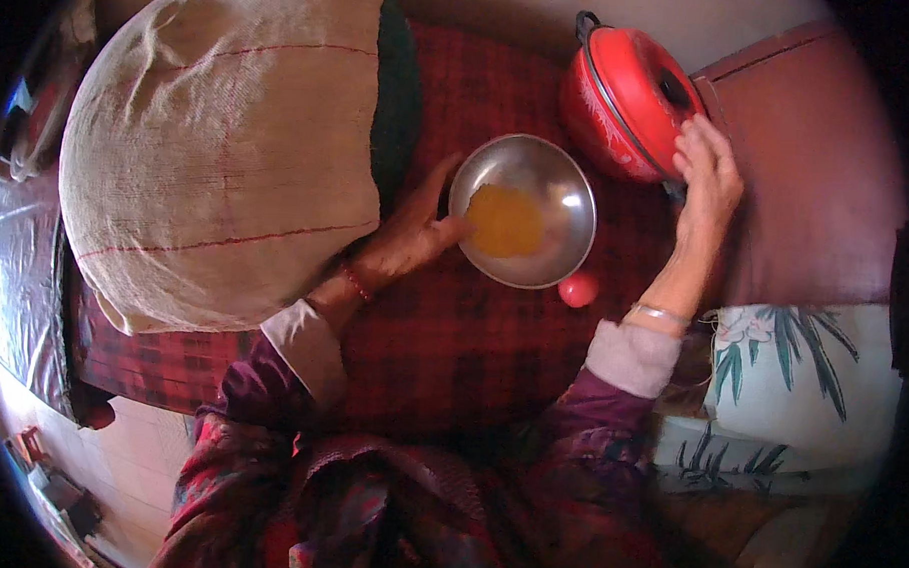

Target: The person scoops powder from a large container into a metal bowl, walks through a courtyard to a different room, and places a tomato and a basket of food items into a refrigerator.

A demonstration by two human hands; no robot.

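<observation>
While my left grip (439,221) pinches the metal bowl (560,228) by its left rim, I cannot tell whether my right grip (707,161), at the red pot (629,105) right of the bowl, clasps anything.

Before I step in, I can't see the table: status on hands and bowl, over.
Left hand gripping metal bowl at left rim. Right hand at red pot, grip unclear. Yellow contents in bowl. Small red ball by bowl's rim.
</observation>
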